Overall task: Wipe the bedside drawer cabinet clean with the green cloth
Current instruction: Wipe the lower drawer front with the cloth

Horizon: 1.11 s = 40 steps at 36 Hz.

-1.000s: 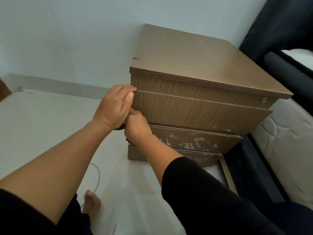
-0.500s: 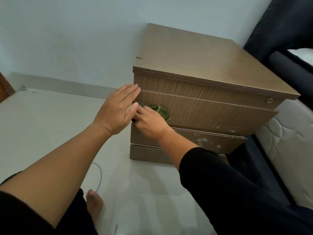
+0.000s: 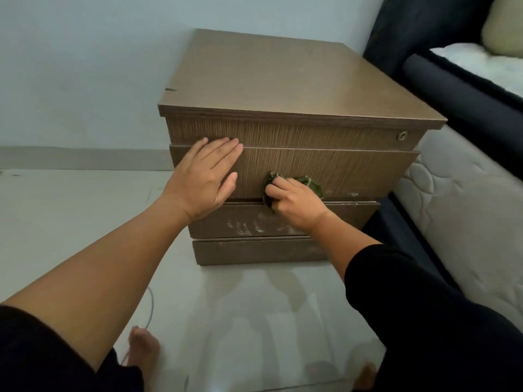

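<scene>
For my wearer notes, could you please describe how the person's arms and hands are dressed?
Both hands are bare: no gloves, rings or watch show on the left hand or right hand. The right arm wears a black sleeve down to mid-forearm; the left sleeve, also black, stops near the elbow.

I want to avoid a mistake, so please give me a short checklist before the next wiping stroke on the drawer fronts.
1. Green cloth held in right hand: ok.
2. Cloth touching the second drawer front: ok.
3. Left hand flat, bracing the cabinet: ok.
4. Third drawer front free of white smears: not ok.
5. Cabinet top dust-free: cannot tell.
</scene>
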Motion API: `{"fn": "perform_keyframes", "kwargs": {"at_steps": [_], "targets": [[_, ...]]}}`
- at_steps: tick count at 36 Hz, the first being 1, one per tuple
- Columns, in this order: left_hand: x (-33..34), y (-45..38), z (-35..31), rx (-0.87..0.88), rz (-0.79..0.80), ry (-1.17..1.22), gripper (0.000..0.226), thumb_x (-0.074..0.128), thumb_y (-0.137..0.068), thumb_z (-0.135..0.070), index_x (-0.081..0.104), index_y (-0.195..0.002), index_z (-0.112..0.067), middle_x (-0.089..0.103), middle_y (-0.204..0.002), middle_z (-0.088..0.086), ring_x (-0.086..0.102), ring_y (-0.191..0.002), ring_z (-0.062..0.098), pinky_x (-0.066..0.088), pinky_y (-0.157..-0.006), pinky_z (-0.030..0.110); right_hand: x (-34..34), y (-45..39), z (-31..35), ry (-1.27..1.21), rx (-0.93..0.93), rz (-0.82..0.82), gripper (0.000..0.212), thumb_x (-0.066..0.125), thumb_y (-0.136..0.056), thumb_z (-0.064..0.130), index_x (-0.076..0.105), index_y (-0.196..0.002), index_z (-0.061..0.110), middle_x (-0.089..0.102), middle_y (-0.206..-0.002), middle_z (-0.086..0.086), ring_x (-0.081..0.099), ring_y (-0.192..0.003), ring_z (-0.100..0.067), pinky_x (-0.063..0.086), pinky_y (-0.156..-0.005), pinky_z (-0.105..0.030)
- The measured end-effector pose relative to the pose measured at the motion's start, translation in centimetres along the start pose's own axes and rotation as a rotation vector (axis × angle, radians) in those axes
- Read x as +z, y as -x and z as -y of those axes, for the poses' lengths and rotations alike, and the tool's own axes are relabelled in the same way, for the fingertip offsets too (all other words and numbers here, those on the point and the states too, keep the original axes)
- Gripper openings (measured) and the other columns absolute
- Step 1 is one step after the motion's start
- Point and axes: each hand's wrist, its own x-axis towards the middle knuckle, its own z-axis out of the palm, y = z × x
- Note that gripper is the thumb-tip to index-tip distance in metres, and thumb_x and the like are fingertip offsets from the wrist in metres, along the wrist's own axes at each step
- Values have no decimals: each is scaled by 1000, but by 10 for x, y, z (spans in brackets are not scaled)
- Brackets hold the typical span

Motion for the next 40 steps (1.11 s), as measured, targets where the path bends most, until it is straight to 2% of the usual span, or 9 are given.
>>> {"fn": "perform_keyframes", "kwargs": {"at_steps": [4,9,15,20,24,29,34,36,40], "targets": [[6,-18,-26,23,21,28,54,36,-91,-31,45,-138,-6,50,-141,13,47,-132,27,29,-112,41,-3,32,-19,42,90,82,24,50,-73,13,66,-57,6,62,-88,-11,36,-84,-25,26,-68,-33],[16,-41,-58,81,23,30,55,39,-90,-29,43,-139,-5,48,-143,13,46,-133,26,29,-112,41,-5,73,-45,66,223,111,26,48,-72,17,68,-60,5,38,-93,-7,35,-82,-25,24,-65,-33],[30,-64,-90,133,-1,28,55,41,-88,-27,43,-139,-6,47,-144,12,45,-133,25,25,-114,42,-4,114,-72,44,448,71,17,64,-70,12,61,-55,5,56,-74,-12,32,-76,-23,33,-63,-34],[40,-71,-106,145,-19,11,58,42,-87,-26,40,-141,-4,43,-147,12,40,-137,26,17,-115,48,-3,134,-84,38,520,74,33,43,-77,21,67,-56,12,55,-73,-10,32,-77,-23,42,-55,-28],[45,-73,-116,151,-4,-5,60,42,-86,-26,38,-142,-5,37,-150,13,32,-141,27,10,-114,53,-2,143,-84,45,640,55,36,42,-76,19,70,-55,11,55,-72,-11,30,-76,-23,43,-53,-28],[47,-70,-123,210,27,-14,59,42,-85,-23,38,-142,-6,34,-152,12,27,-143,27,4,-115,53,-2,149,-83,-178,935,258,22,47,-92,6,65,-99,-5,48,-111,-18,39,-106,-32,40,-85,-41],[64,-53,-137,337,181,78,57,38,-81,-21,50,-135,-6,50,-142,11,45,-133,27,24,-115,41,1,158,-70,-416,1493,-30,26,54,-82,-4,65,-101,9,48,-115,-17,46,-106,-34,46,-92,-40],[73,-47,-144,307,254,134,54,41,-82,-19,52,-133,-6,53,-139,11,49,-131,27,31,-112,40,-1,160,-64,-545,1721,-167,25,51,-85,-3,62,-102,10,46,-114,-10,50,-108,-31,44,-95,-29],[83,-42,-157,186,369,231,57,46,-91,-19,34,-145,-10,37,-151,8,32,-141,21,18,-118,30,2,161,-60,-712,1863,-250,30,47,-93,6,59,-121,10,43,-117,-1,51,-111,-20,35,-88,-16]]}}
